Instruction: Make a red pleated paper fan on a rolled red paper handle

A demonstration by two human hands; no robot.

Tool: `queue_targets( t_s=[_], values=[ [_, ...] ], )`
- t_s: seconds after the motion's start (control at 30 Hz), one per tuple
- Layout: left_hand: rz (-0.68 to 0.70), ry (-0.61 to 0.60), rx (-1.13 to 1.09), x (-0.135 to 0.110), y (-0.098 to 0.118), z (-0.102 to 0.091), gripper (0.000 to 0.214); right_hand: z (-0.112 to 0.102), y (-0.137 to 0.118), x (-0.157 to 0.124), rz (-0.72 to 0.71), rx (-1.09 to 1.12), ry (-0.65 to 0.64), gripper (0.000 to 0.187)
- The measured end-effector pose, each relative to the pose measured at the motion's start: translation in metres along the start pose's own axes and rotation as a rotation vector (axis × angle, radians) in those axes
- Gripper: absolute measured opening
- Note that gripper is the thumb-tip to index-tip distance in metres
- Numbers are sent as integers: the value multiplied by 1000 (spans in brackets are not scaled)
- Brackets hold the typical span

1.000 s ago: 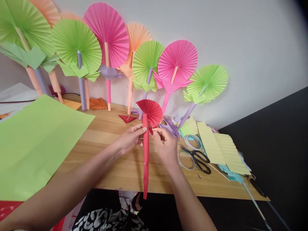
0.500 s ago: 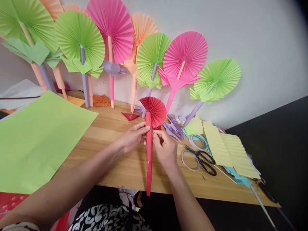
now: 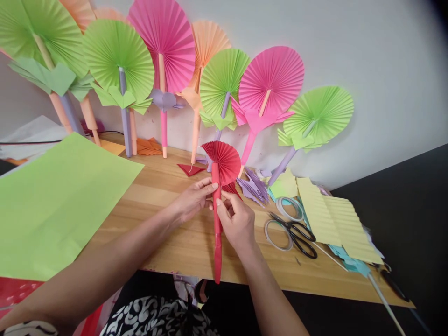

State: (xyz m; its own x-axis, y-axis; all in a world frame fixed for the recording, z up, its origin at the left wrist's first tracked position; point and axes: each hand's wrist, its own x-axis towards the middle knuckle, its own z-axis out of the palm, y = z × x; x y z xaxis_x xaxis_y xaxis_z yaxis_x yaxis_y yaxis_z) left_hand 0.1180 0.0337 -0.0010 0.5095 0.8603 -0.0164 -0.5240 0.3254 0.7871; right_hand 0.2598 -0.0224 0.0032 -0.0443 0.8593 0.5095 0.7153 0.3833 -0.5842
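Note:
A red paper flower lies across the wooden table [image 3: 168, 242]: a pleated red fan head [image 3: 224, 158] on a rolled red stem [image 3: 217, 233] that sticks out past the front edge. My left hand [image 3: 194, 198] pinches the stem just below the fan from the left. From the right, my right hand [image 3: 235, 219] has its fingers closed on the stem, beside a small red pleated piece [image 3: 231, 188].
Finished green, pink and orange paper fans [image 3: 271, 77] lean on the wall behind. A large green sheet [image 3: 56, 200] covers the table's left. Black scissors [image 3: 297, 231], tape rolls [image 3: 276, 233], purple folded pieces [image 3: 254, 184] and pleated yellow paper [image 3: 332, 217] lie to the right.
The view has shifted a little left and up. My right hand has moved in closer, and its fingers now press on the stem below the fan. My left hand stays put.

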Motion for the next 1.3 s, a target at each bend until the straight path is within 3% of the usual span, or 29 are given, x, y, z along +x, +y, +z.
queue_targets(
  t_s=[0.43, 0.57, 0.67, 0.73, 0.8, 0.87, 0.97, 1.13, 1.23, 1.3],
  values=[
    [0, 35, -13, 3, -1, 1, 34, 11, 5, -4, -128, -29, 69, 28],
    [-9, 39, 158, 3, 4, -4, 38, 13, 8, -5, -72, 4, 105, 26],
    [68, 252, 478, 2, 22, -9, 38, 12, 14, -5, -28, 27, 144, 27],
    [253, 500, 644, 0, 40, -10, 30, 11, 17, -5, -21, 38, 167, 28],
    [449, 639, 736, 2, 59, -9, 21, 11, 20, -5, -27, 47, 175, 27],
    [532, 635, 784, 6, 73, -7, 28, 11, 20, -6, -40, 51, 186, 27],
    [476, 561, 813, 18, 85, -5, 35, 12, 19, -6, -76, 41, 204, 27],
    [406, 523, 745, 35, 87, -5, 21, 12, 17, -7, -81, 44, 174, 28],
    [413, 521, 712, 36, 87, -6, 6, 13, 19, -7, -78, 59, 175, 28],
    [416, 523, 699, 33, 86, -6, 8, 14, 20, -7, -71, 64, 190, 27]
  ],
)
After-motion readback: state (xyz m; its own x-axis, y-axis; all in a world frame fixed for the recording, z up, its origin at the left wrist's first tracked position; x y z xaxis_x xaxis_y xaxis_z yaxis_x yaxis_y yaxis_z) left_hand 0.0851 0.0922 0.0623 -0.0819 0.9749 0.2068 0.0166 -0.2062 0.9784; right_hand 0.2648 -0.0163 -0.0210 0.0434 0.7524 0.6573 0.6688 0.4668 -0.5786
